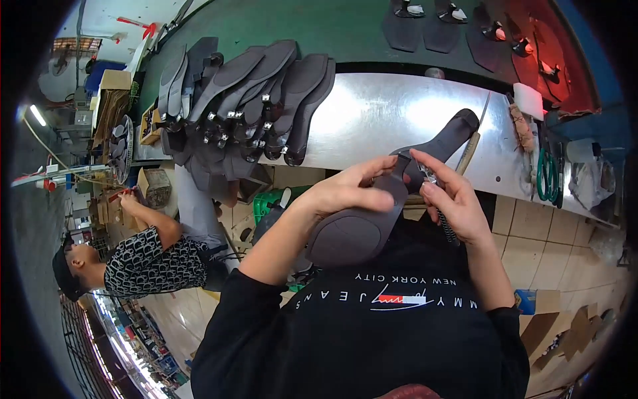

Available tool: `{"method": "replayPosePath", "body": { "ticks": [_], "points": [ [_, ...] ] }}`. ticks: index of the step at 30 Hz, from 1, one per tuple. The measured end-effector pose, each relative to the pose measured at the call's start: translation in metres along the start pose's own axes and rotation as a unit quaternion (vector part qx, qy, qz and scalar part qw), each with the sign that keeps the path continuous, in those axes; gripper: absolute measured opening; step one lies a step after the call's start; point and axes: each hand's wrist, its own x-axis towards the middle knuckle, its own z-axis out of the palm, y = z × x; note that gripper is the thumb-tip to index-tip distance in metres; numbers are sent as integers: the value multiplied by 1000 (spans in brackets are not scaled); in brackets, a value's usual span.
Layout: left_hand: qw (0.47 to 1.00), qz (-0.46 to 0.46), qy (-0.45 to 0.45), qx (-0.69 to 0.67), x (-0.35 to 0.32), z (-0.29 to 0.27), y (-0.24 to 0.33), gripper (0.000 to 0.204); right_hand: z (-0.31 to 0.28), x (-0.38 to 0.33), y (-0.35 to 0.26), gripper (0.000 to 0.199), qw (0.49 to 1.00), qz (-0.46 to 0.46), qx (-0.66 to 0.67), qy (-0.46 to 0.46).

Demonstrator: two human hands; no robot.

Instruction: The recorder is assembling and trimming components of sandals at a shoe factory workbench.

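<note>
A dark grey sandal (352, 233) with a wide flat sole is held in front of my chest. My left hand (352, 193) grips its sole from the left, thumb across the top. At its strap, my right hand (458, 203) pinches around a small silver buckle (428, 174); a dark textured strip hangs below those fingers. Just beyond, a narrow dark sole piece (448, 138) reaches over the metal table; whether it joins the held sandal I cannot tell. Beside it lies a pointed tool with a tan handle (468, 153).
Dark sandals (259, 100) are heaped on the metal table (372, 100) at left. Green-handled scissors (548, 174) and a white block (528, 101) lie right. Behind runs a green belt (345, 33) carrying more sandals, under red light at right. A co-worker (159, 259) is at left.
</note>
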Motion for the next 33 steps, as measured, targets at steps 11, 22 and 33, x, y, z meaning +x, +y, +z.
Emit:
{"method": "replayPosePath", "body": {
  "ticks": [11, 22, 33],
  "points": [
    [990, -52, -13, 133, 15, -7, 8, 70, 5, -4, 8, 56, 1000, -5, 7, -13],
    [970, 29, 39, 239, 8, -5, -36, 66, 12, -7, 24, 51, 999, 42, 10, -27],
    [960, 41, 67, 268, 3, 3, -34, 64, 17, -6, 22, 49, 999, 38, 10, -12]
  ]
}}
